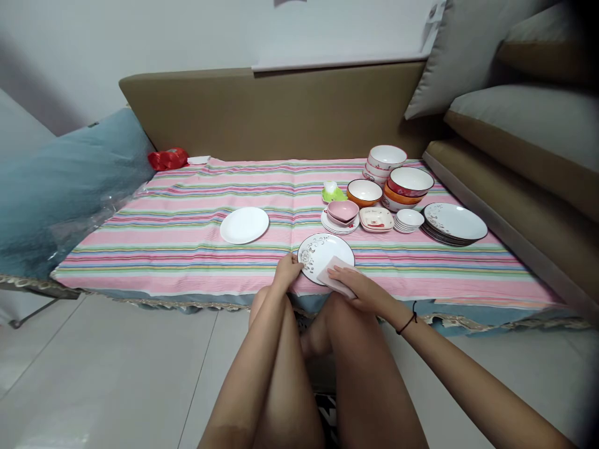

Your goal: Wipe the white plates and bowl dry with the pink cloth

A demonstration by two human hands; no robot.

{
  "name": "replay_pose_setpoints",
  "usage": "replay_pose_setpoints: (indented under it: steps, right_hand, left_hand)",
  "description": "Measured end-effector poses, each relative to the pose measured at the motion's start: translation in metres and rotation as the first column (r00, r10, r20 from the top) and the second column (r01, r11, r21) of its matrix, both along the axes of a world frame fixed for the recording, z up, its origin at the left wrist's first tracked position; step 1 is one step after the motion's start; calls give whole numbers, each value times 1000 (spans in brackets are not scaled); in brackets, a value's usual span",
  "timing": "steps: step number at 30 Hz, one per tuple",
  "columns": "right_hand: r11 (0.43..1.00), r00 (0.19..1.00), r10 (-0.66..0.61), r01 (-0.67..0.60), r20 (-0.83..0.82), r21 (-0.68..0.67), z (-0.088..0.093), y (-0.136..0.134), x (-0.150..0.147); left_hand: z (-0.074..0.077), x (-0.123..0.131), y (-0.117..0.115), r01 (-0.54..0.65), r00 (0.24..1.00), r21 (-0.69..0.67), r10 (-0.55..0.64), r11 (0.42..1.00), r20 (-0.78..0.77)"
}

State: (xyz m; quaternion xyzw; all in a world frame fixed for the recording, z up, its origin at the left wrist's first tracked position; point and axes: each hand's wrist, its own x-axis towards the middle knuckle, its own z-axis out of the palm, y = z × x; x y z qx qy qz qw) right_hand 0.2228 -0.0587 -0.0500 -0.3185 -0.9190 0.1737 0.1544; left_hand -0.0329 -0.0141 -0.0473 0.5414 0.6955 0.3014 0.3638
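Note:
A white plate with a grey floral rim [321, 252] lies at the near edge of the striped cloth [187, 249]. My left hand [287, 271] grips its left rim with curled fingers. My right hand [358, 288] presses a pale pink cloth [337, 277] onto the plate's right side, fingers closed over it. A black band circles my right wrist.
A plain white plate [244, 224] lies to the left. Stacked bowls [397, 178], small dishes [343, 215] and a pile of floral plates [453, 223] crowd the right back. A sofa back, cushions and a blue pillow [60, 187] surround the cloth.

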Motion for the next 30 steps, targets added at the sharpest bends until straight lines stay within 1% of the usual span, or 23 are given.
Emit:
replay_pose_setpoints:
  steps: [4,5,7,9,11,13,14,15,16,17,18,19,20,22,24,26,27,30]
  right_hand:
    - [1000,996,25,-26,-80,-16,1,0,8]
    - [1000,995,10,-11,-96,-16,2,-1,9]
    - [996,986,-88,82,-144,-48,3,-2,9]
    - [970,951,-223,193,-216,-149,5,0,7]
    - [914,872,-368,276,-322,-298,11,6,4]
    - [837,756,-510,326,-410,-440,21,15,0]
    - [800,697,-570,350,-435,-488,28,21,-2]
    - [770,646,-617,377,-450,-515,35,26,-3]
    - [756,612,-642,404,-462,-516,42,30,-4]
    - [761,600,-643,429,-477,-486,48,33,-5]
    - [782,610,-622,453,-490,-429,52,35,-7]
    - [808,642,-590,474,-490,-351,54,35,-9]
    - [837,697,-545,482,-465,-258,54,33,-11]
    - [891,832,-447,447,-328,-81,44,26,-16]
    - [934,928,-350,356,-132,27,28,16,-19]
    - [966,969,-248,246,13,84,14,7,-20]
    - [975,978,-204,198,53,97,9,4,-19]
    - [991,990,-117,111,85,71,6,1,-8]
  left_hand:
    - [0,0,-2,2,1000,10,-2,1000,8]
    - [1,1,-2,1,1000,5,-1,1000,12]
    - [3,2,-3,-1,1000,-9,1,1000,12]
    - [5,2,-3,0,1000,-23,0,1000,3]
    - [6,2,-3,2,1000,-28,-2,1000,-11]
    - [6,2,-3,-1,1000,-26,0,1000,-28]
    - [5,2,-3,-1,999,-24,0,1000,-35]
    - [5,1,-3,0,999,-20,-1,1000,-37]
    - [5,1,-3,1,999,-18,-1,1000,-36]
    - [4,1,-3,0,999,-18,-1,1000,-37]
    - [4,1,-3,-2,999,-19,1,1000,-38]
    - [4,1,-4,-5,999,-22,4,1000,-42]
    - [4,1,-4,-7,999,-23,6,1000,-48]
    - [3,1,-3,-9,998,-22,8,1000,-59]
    - [2,2,-3,-5,998,-17,3,1000,-62]
    - [1,2,-2,-1,998,-12,0,1000,-63]
    - [1,2,-2,1,998,-10,-2,1000,-64]
    - [-1,2,-1,2,998,-3,-2,1000,-65]
